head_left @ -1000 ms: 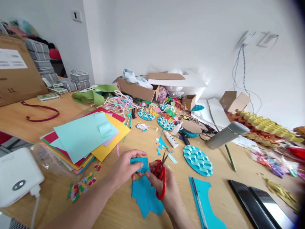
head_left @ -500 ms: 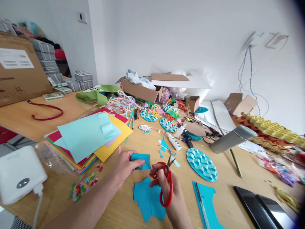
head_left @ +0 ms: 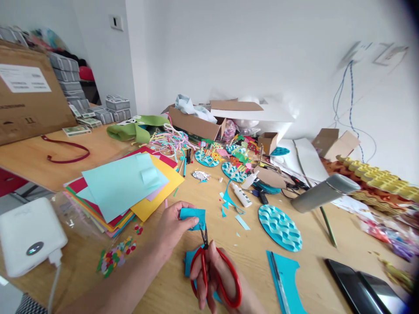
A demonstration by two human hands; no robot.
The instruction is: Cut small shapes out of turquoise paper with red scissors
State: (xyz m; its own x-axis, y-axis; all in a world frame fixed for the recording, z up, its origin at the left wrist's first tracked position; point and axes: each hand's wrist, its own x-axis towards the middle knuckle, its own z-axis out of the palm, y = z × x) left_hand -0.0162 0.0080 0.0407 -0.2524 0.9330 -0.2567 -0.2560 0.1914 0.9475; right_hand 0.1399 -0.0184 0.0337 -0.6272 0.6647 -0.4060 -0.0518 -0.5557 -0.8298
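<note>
Left hand pinches a small blue paper piece, thumb on top, holding it raised above the counter, toward the near edge and about midway across. Right hand grips red-handled scissors, fingers through the loops; blades parted in a narrow V, tips pointing away from the body at the piece's lower right corner. Cannot tell whether they bite yet. For a clean cut, I judge: keep the piece taut and flat, thumb well back from the blade line, cut deep in the V rather than with the tips, and turn the paper, not the scissors, at any curve. Under the right hand, mostly hidden, lies more blue paper; lift the work enough that the lower blade misses it. Farther right, nearer the near edge, a blue sheet with a thin silvery tool on it; beyond, a wavy-patterned oval. Glue bottle toward the far edge. Paper stack toward the left edge, clear of the elbows.
</note>
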